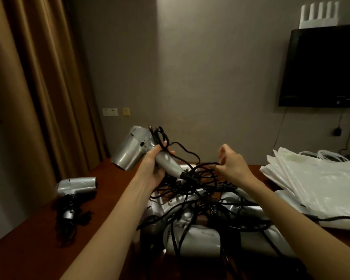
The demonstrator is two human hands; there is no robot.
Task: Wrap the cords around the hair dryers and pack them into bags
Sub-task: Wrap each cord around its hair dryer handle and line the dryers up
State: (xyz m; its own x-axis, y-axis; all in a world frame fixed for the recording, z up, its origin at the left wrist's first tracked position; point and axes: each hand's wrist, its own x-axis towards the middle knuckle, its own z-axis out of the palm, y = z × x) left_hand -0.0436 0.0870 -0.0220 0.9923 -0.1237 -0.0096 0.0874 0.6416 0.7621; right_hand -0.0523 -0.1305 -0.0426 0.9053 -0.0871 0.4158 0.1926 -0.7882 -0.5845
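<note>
My left hand [153, 166] grips the handle of a silver hair dryer [132, 147], held up above the table with its nozzle pointing down-left. A loop of its black cord [160, 136] is pinned under my fingers at the top of the handle. My right hand [231, 164] pinches a stretch of that black cord [206, 164] to the right of the dryer. Below both hands lies a pile of several silver dryers [192, 237] tangled in black cords. A stack of white plastic bags [321, 182] lies at the right.
Another silver dryer [76, 186] with its cord bunched round the handle lies on the brown table [38, 249] at the left. A brown curtain [38, 87] hangs on the left. A black TV [323, 65] is mounted on the right wall.
</note>
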